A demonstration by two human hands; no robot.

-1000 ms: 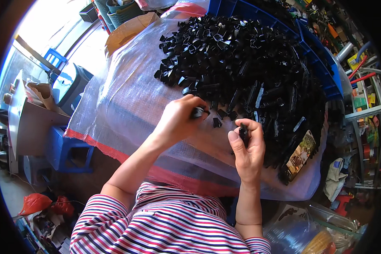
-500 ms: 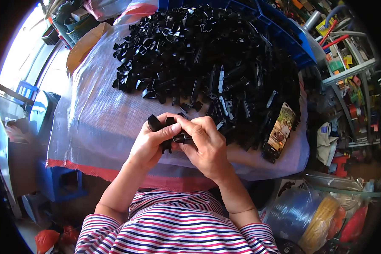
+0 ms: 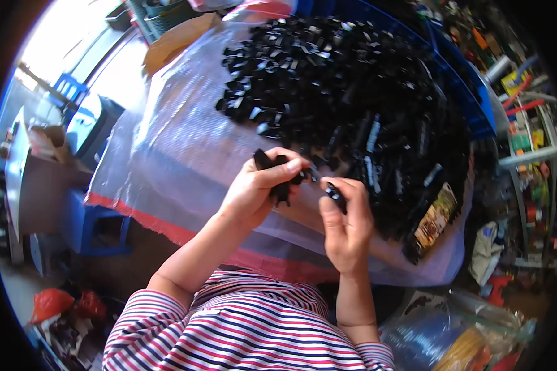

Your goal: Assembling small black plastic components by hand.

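Observation:
My left hand (image 3: 249, 190) is closed around a few black plastic pieces (image 3: 280, 193) that stick out above and below its fingers. Apart from it, on the right, my right hand (image 3: 350, 232) pinches one small black plastic piece (image 3: 335, 194) between thumb and fingers. Both hands hover over the near part of a white woven sheet (image 3: 167, 145) with a red hem. Beyond them a big heap of black plastic pieces (image 3: 309, 77) covers the sheet; their exact kind is too blurred to tell. A flat oblong thing with a colourful picture (image 3: 437, 217) lies at the heap's right edge.
A blue crate (image 3: 484, 114) borders the heap at the far right. Brown paper (image 3: 173, 46) lies at the far left, and a blue stool (image 3: 93, 226) stands left of the sheet. Crowded shelving (image 3: 532, 157) rises at right. Near right is a clear plastic bag (image 3: 427, 331).
My hands were together over the black pieces; now the right has drawn away rightward with one small piece. The left keeps its pieces. The whole view has shifted and tilted.

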